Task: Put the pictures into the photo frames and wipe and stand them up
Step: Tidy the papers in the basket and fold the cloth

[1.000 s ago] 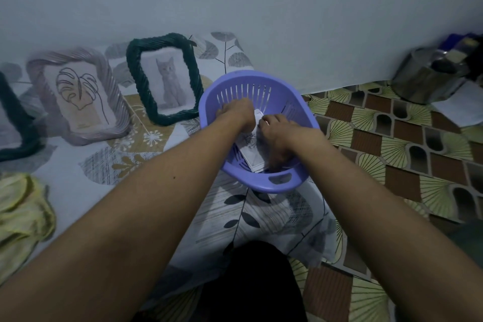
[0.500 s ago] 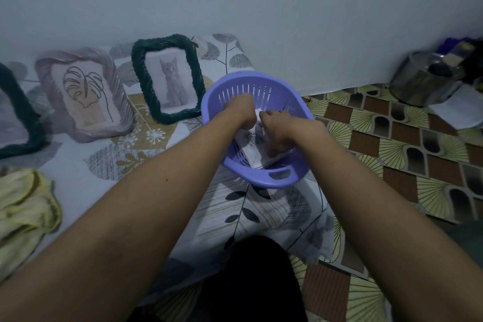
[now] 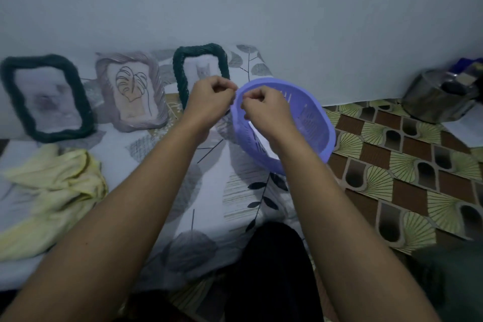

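Plainly a room in a home, seen from floor level. Floored with patterned vinyl in brown squares and green fans, partly covered by a leaf-print sheet running up to a bare painted wall. Scattered with ordinary household things: a steel cooking pot by the wall at the right, a purple plastic basket, a crumpled yellow cloth, and photo frames standing tilted near the wall.

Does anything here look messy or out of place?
Only small things: the purple basket seems to sit tilted at the edge of the patterned sheet, and the yellow cloth lies crumpled in a heap.
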